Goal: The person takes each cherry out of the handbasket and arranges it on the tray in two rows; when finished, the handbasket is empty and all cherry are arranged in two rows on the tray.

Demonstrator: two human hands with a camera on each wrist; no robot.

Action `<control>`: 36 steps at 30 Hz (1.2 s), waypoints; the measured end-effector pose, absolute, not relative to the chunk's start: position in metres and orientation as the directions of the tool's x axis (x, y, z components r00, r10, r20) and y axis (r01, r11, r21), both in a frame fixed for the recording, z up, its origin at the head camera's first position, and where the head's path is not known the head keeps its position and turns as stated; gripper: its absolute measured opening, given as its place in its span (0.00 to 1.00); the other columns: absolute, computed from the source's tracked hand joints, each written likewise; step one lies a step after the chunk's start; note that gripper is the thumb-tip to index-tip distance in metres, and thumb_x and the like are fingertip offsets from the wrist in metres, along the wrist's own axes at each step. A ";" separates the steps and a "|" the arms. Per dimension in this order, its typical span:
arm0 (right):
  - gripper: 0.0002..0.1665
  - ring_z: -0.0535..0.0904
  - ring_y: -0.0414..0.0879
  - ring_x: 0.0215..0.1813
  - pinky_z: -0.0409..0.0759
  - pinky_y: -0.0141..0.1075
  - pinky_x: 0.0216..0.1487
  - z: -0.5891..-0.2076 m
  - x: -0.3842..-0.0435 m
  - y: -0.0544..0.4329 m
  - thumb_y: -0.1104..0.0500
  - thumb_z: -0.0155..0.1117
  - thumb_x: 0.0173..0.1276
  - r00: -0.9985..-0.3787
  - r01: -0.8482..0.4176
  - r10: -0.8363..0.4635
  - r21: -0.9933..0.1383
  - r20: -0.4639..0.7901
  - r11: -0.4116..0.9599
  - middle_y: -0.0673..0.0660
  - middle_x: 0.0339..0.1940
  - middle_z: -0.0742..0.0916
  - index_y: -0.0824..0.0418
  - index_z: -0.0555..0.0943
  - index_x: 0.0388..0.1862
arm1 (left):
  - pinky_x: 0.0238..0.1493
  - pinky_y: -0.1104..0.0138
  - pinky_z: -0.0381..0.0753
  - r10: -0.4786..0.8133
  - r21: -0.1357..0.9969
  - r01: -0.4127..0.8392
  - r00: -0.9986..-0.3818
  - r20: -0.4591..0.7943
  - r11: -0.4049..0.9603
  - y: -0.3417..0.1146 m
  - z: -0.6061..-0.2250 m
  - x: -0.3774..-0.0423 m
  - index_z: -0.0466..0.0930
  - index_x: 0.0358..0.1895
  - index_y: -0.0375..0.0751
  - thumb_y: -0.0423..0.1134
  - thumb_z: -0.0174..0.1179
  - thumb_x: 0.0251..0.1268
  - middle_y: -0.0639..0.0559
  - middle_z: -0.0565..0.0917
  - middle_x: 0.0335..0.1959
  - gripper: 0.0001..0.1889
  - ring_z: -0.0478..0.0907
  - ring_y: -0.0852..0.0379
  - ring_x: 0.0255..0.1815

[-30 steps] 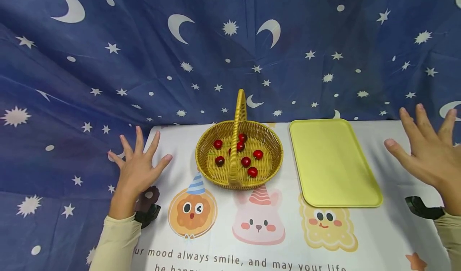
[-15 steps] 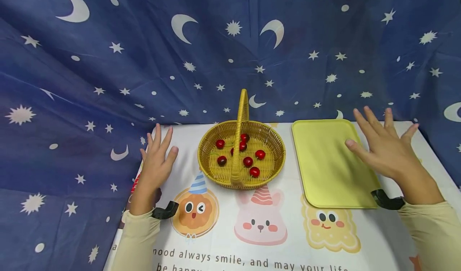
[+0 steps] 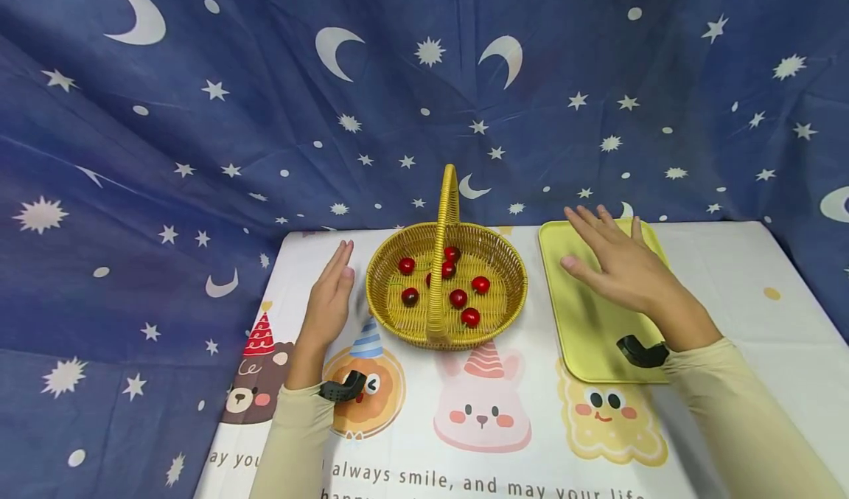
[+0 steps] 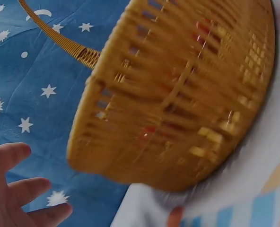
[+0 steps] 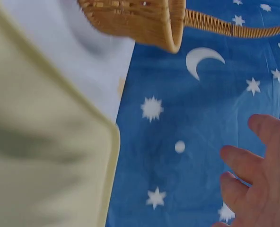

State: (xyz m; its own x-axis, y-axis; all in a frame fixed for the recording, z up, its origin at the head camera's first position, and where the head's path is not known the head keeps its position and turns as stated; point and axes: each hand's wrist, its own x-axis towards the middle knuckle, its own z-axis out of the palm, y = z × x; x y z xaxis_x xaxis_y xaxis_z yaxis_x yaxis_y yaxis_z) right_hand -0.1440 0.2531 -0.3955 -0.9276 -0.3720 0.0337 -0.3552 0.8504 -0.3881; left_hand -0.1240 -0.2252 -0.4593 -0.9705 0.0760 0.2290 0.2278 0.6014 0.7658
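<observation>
A yellow wicker basket (image 3: 381, 315) with a tall arched handle stands at the middle of the table, and several dark red cherries (image 3: 458, 298) lie inside it. My left hand (image 3: 328, 300) hovers just left of the basket, apart from it, with its fingers straight. In the left wrist view the basket wall (image 4: 144, 113) fills much of the picture beside my spread fingers. My right hand (image 3: 620, 267) is held over the yellow tray (image 3: 584, 351), fingers extended, holding nothing. Part of the tray is hidden beneath that hand and forearm.
A white tablecloth (image 3: 743, 300) printed with cartoon figures and lettering covers the table. Behind and to the left hangs a dark blue cloth (image 3: 398, 116) with white moons and stars. A black wrist mount (image 3: 642, 351) sits on the right wrist, another (image 3: 343, 387) on the left.
Both hands have moved inward: the left one rightward to the basket's side, the right one leftward from beyond the tray to above it. Basket, cherries and tray stay in place.
</observation>
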 end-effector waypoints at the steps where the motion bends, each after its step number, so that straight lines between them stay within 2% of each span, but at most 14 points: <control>1: 0.46 0.45 0.65 0.85 0.26 0.73 0.74 -0.397 -0.146 0.248 0.35 0.51 0.78 -0.923 -0.363 -0.383 -0.396 0.030 0.844 0.59 0.86 0.55 0.42 0.44 0.86 | 0.81 0.49 0.52 0.075 0.777 0.228 -0.971 0.228 0.586 -0.223 -0.462 -0.124 0.58 0.81 0.50 0.51 0.35 0.86 0.50 0.57 0.83 0.27 0.54 0.49 0.84; 5: 0.47 0.46 0.62 0.85 0.32 0.72 0.76 -0.401 -0.153 0.232 0.33 0.51 0.77 -0.911 -0.380 -0.413 -0.399 0.003 0.835 0.58 0.86 0.56 0.42 0.45 0.86 | 0.79 0.49 0.59 0.069 0.860 0.189 -0.982 0.177 0.474 -0.212 -0.464 -0.125 0.58 0.81 0.46 0.46 0.34 0.87 0.47 0.59 0.82 0.26 0.60 0.43 0.81; 9: 0.47 0.47 0.60 0.86 0.34 0.70 0.78 -0.401 -0.158 0.216 0.31 0.50 0.76 -0.900 -0.394 -0.435 -0.391 -0.018 0.832 0.55 0.86 0.57 0.42 0.46 0.86 | 0.74 0.47 0.67 0.056 0.925 0.130 -0.991 0.118 0.356 -0.206 -0.472 -0.128 0.57 0.81 0.48 0.43 0.33 0.87 0.46 0.59 0.82 0.25 0.63 0.39 0.79; 12: 0.48 0.47 0.58 0.86 0.35 0.68 0.79 -0.401 -0.162 0.202 0.29 0.49 0.75 -0.891 -0.407 -0.452 -0.390 -0.028 0.826 0.54 0.85 0.59 0.42 0.47 0.86 | 0.76 0.47 0.64 0.041 0.943 0.128 -0.992 0.121 0.308 -0.205 -0.484 -0.131 0.58 0.81 0.48 0.48 0.33 0.87 0.47 0.60 0.82 0.26 0.61 0.41 0.80; 17: 0.49 0.54 0.57 0.84 0.38 0.63 0.81 -0.402 -0.168 0.179 0.26 0.49 0.73 -0.877 -0.425 -0.479 -0.396 -0.045 0.814 0.53 0.84 0.62 0.42 0.50 0.85 | 0.81 0.52 0.56 0.008 0.974 0.103 -0.995 0.104 0.202 -0.202 -0.495 -0.133 0.61 0.80 0.44 0.54 0.34 0.86 0.45 0.65 0.79 0.29 0.58 0.50 0.82; 22: 0.51 0.64 0.57 0.80 0.45 0.60 0.82 -0.402 -0.172 0.159 0.24 0.49 0.71 -0.863 -0.442 -0.502 -0.404 -0.051 0.801 0.56 0.82 0.66 0.44 0.53 0.85 | 0.79 0.55 0.60 0.006 0.997 0.067 -0.998 0.067 0.037 -0.201 -0.505 -0.137 0.62 0.79 0.45 0.57 0.35 0.85 0.49 0.67 0.79 0.30 0.62 0.52 0.80; 26: 0.50 0.74 0.57 0.74 0.64 0.58 0.76 -0.402 -0.175 0.144 0.23 0.50 0.70 -0.847 -0.477 -0.532 -0.409 -0.025 0.778 0.55 0.78 0.73 0.46 0.59 0.83 | 0.79 0.57 0.61 0.013 0.996 0.043 -0.999 0.044 -0.072 -0.199 -0.514 -0.140 0.62 0.79 0.45 0.59 0.37 0.83 0.53 0.67 0.78 0.32 0.63 0.54 0.79; 29: 0.48 0.81 0.57 0.66 0.77 0.56 0.65 -0.402 -0.178 0.134 0.24 0.52 0.70 -0.821 -0.520 -0.570 -0.414 0.003 0.747 0.55 0.74 0.78 0.49 0.66 0.80 | 0.80 0.56 0.58 0.024 0.991 0.043 -0.999 0.046 -0.130 -0.197 -0.519 -0.141 0.61 0.79 0.43 0.59 0.38 0.83 0.54 0.66 0.79 0.33 0.62 0.54 0.80; 34: 0.44 0.87 0.56 0.53 0.81 0.51 0.60 -0.405 -0.184 0.118 0.27 0.56 0.71 -0.776 -0.575 -0.630 -0.438 0.024 0.691 0.57 0.65 0.85 0.53 0.73 0.75 | 0.80 0.54 0.57 0.026 0.981 0.037 -0.999 0.043 -0.189 -0.197 -0.525 -0.141 0.60 0.80 0.43 0.57 0.39 0.83 0.53 0.65 0.79 0.32 0.60 0.51 0.80; 36: 0.43 0.88 0.56 0.52 0.82 0.50 0.59 -0.406 -0.186 0.112 0.28 0.57 0.71 -0.767 -0.580 -0.641 -0.451 0.022 0.678 0.58 0.62 0.87 0.53 0.75 0.74 | 0.80 0.53 0.58 0.024 0.979 0.036 -0.999 0.042 -0.201 -0.197 -0.527 -0.141 0.61 0.79 0.45 0.56 0.40 0.83 0.53 0.64 0.80 0.31 0.61 0.51 0.80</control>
State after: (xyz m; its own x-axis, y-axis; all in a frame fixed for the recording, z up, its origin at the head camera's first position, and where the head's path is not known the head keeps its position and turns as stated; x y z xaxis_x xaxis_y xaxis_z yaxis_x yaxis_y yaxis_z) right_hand -0.1864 0.1123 -0.4060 -0.7668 -0.6415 0.0217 -0.5803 0.6784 -0.4506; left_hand -0.1410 -0.1970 -0.5266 -0.9988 0.0239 0.0419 0.0362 -0.2014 0.9788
